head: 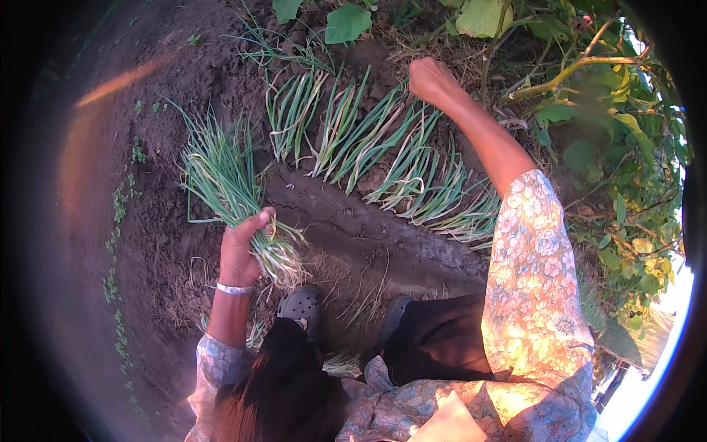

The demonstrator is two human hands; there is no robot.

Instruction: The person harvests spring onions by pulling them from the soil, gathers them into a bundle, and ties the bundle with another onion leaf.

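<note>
My left hand (243,248) is closed around a bunch of green onion seedlings (223,171), gripping it near the pale roots, with the green leaves pointing up and left. Ahead and to the right, my right hand (429,80) is bent into a fist by the upper end of a row of laid green onion plants (342,121). Its fingertips are hidden, so whether it holds anything does not show. The plants lie slanted side by side on the dark soil, along a shallow furrow (375,221).
Leafy bushes with branches (580,66) stand at the right and top. More thin onion leaves (287,47) lie at the top. Small green sprouts (119,204) run in a line at the left. My clog (301,309) rests on the soil, near loose dry stems (367,298).
</note>
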